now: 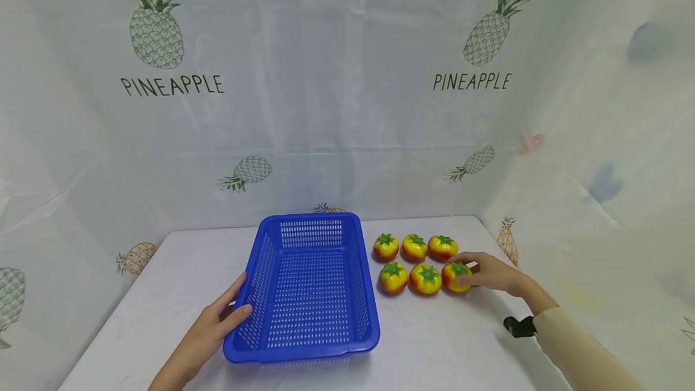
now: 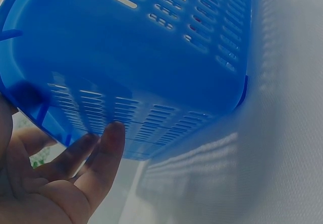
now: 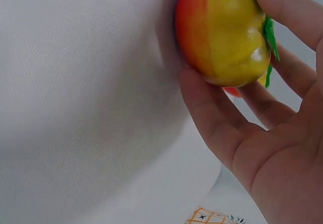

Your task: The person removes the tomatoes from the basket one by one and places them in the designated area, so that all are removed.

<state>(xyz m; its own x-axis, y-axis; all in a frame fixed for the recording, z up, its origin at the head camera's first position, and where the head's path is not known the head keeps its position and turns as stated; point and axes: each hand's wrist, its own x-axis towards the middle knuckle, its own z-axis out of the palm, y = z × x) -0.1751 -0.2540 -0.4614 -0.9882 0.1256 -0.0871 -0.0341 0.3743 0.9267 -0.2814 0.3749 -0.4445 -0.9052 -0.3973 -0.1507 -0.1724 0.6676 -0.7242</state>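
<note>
A blue plastic basket with slotted walls stands on the white-covered table. At its left rim my left hand grips the edge, thumb over the top; in the left wrist view the fingers lie against the outer wall. To the right of the basket, shiny red-and-yellow toy tomatoes with green leafy tops form two rows of three. My right hand holds the front row's rightmost tomato between thumb and fingers. In the right wrist view this tomato sits on or very close to the cloth; contact is unclear.
Beside the held one are the front middle tomato and front left tomato. Behind them sits the back row, including a tomato at its right end. A pineapple-print curtain hangs behind the table and along its sides.
</note>
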